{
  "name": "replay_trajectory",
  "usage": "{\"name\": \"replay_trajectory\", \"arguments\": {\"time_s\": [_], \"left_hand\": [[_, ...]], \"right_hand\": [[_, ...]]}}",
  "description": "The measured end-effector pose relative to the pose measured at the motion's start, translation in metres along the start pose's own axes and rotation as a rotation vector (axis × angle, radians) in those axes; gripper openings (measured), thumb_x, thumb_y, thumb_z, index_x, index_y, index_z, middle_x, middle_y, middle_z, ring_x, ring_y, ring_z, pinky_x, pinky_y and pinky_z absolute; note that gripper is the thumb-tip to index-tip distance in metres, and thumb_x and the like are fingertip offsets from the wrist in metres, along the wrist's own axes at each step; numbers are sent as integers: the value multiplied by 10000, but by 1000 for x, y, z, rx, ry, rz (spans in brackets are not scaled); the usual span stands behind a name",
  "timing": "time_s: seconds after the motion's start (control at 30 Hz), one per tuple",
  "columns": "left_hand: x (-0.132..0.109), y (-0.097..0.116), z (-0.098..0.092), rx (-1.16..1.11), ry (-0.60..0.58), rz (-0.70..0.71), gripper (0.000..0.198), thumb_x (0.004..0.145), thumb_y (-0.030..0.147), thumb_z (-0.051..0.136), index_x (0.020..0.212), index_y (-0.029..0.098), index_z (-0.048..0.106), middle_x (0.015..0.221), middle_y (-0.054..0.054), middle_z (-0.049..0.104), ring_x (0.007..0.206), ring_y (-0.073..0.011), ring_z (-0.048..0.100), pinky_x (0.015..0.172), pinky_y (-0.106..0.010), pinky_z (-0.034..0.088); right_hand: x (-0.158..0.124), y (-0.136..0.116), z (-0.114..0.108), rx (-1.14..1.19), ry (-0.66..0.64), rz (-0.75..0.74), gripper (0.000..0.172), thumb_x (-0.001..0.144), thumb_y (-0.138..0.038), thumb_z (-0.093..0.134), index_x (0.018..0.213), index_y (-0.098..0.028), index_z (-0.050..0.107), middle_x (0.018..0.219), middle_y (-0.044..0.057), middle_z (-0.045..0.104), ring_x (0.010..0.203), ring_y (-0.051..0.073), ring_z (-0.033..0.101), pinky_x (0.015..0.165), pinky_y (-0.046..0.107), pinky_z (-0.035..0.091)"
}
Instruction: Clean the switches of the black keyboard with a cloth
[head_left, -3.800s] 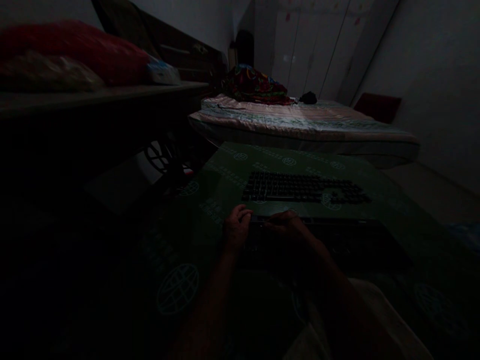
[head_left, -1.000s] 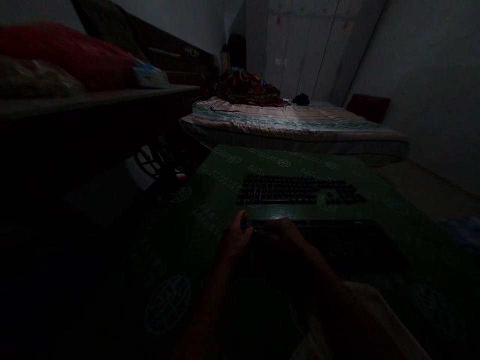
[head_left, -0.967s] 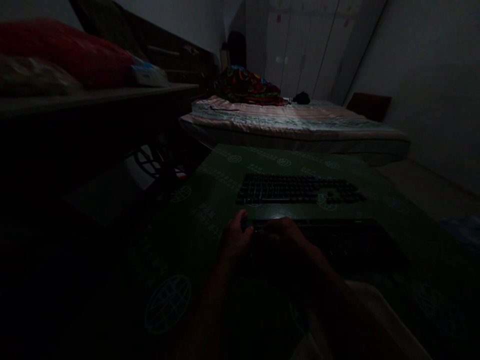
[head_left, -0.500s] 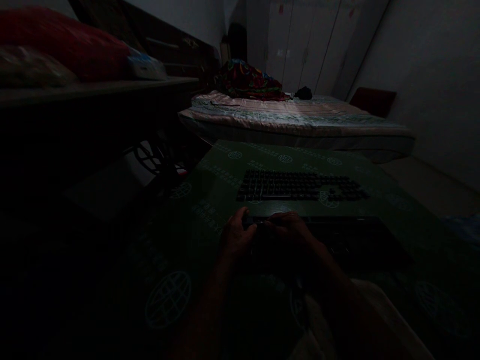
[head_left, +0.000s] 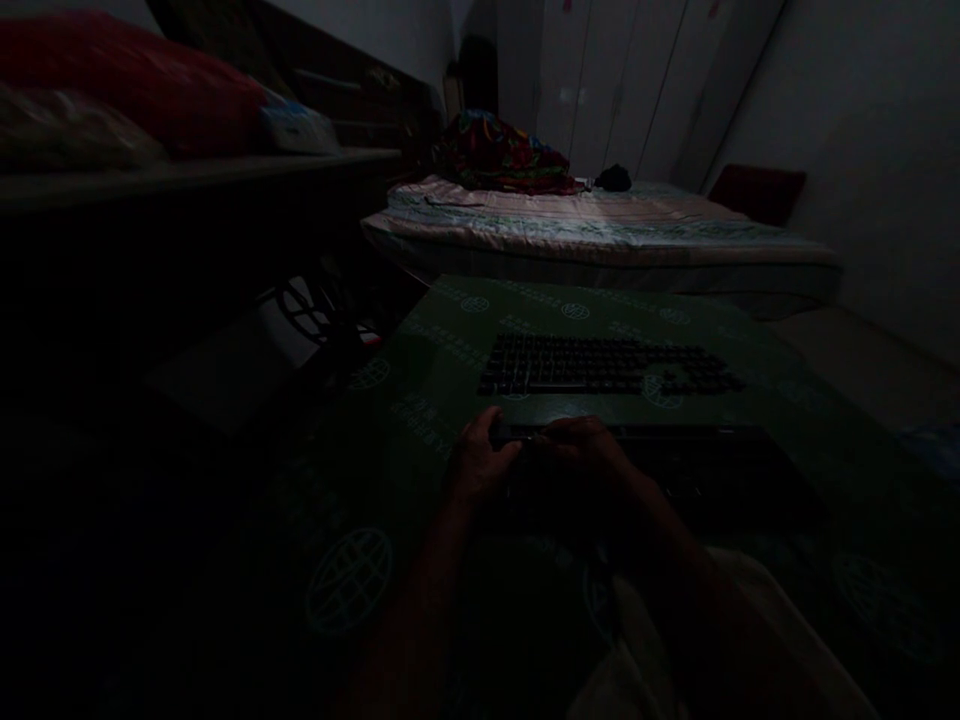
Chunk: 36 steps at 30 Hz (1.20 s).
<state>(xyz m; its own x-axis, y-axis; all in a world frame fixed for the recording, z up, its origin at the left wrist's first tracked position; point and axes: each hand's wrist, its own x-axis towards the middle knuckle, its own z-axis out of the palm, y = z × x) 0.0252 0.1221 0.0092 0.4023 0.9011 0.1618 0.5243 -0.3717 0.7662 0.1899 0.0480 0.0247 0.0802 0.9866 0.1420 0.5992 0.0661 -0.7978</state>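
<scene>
Very dim light hides much detail. A black keyboard base (head_left: 727,465) lies on the green table, its key area dark and without visible keycaps. My left hand (head_left: 484,455) grips its upper left corner, thumb on the near side and fingers at the back edge. Close beside it, my right hand (head_left: 581,445) is closed over the base's left part, fingertips pinched near my left thumb. Whatever the right fingers hold is too dark to make out. Beyond the base, black keycaps (head_left: 570,362) lie in rows in a keyboard layout, the tabletop showing between them.
The green printed table (head_left: 420,350) carries both items. Light cloth (head_left: 735,600) is under my right forearm. Behind stands a bed (head_left: 600,235) with a patterned blanket (head_left: 510,155). At left, a shelf (head_left: 225,172) holds a red bag (head_left: 150,75).
The view has shifted slightly, so the scene sits a little higher and further right. Both hands stay at the base's upper left part, with hardly any change in grip.
</scene>
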Motion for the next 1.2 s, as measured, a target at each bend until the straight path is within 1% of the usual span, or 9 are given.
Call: {"name": "replay_trajectory", "arguments": {"time_s": [0.17, 0.3, 0.37, 0.47, 0.63, 0.83, 1.0, 1.1, 1.2], "left_hand": [[1, 1, 1, -1, 4, -20, 535, 655, 234, 646, 1172, 179, 519, 1143, -101, 607, 1058, -237, 569, 931, -387, 447], [1, 0, 2, -3, 5, -10, 506, 658, 254, 650, 1147, 198, 534, 1129, -84, 616, 1053, -235, 572, 922, -391, 455], [2, -1, 2, -1, 1, -9, 506, 657, 255, 649, 1146, 190, 535, 1135, -91, 613, 1059, -236, 571, 928, -391, 452], [2, -2, 1, -3, -9, -11, 534, 660, 248, 639, 1172, 161, 517, 1146, -114, 609, 1062, -240, 573, 934, -393, 450], [3, -3, 0, -2, 4, 8, 478, 685, 229, 610, 1154, 186, 531, 1122, -91, 629, 1033, -231, 589, 911, -393, 467], [6, -6, 1, -34, 17, -4, 458, 677, 212, 602, 1131, 202, 542, 1105, -70, 644, 1040, -217, 590, 924, -383, 461], [8, -9, 1, -48, 25, 6, 418, 703, 224, 568, 1119, 193, 551, 1101, -78, 646, 1026, -217, 599, 922, -385, 466], [8, -8, 0, -47, 23, 4, 425, 697, 221, 573, 1120, 192, 548, 1103, -74, 645, 1036, -215, 594, 929, -379, 463], [7, -7, 0, -45, 10, 3, 425, 705, 226, 570, 1127, 191, 542, 1109, -74, 641, 1047, -215, 588, 935, -380, 458]], "right_hand": [[-2, 1, -2, 54, -60, 21, 285, 785, -352, 541, 758, -127, 713, 660, 44, 673, 575, 128, 575, 504, 198, 401], [-1, 0, -2, -15, -16, 6, 263, 792, -334, 537, 745, -148, 716, 697, 46, 692, 606, 136, 590, 544, 212, 413], [0, -1, -2, -29, -32, 7, 256, 787, -334, 545, 753, -151, 720, 699, 49, 695, 610, 139, 591, 546, 214, 411], [0, -5, -2, 12, -74, 34, 262, 783, -330, 548, 767, -136, 723, 697, 56, 693, 608, 141, 594, 519, 206, 403], [-2, -10, -1, 25, -63, 13, 267, 794, -336, 544, 757, -139, 722, 693, 47, 687, 608, 139, 598, 511, 200, 394], [3, -9, 7, -18, -42, -41, 258, 819, -325, 531, 818, -159, 728, 735, 40, 707, 628, 127, 603, 550, 193, 399], [4, -6, 5, -63, -51, -38, 222, 793, -305, 566, 764, -153, 725, 654, 35, 687, 550, 108, 562, 497, 187, 360], [2, -3, -1, -28, -51, -8, 228, 791, -294, 553, 749, -140, 716, 675, 41, 685, 573, 115, 568, 516, 192, 384], [1, 0, -3, 37, -36, 37, 258, 795, -321, 542, 747, -130, 710, 701, 51, 688, 609, 132, 588, 534, 200, 408]]}}
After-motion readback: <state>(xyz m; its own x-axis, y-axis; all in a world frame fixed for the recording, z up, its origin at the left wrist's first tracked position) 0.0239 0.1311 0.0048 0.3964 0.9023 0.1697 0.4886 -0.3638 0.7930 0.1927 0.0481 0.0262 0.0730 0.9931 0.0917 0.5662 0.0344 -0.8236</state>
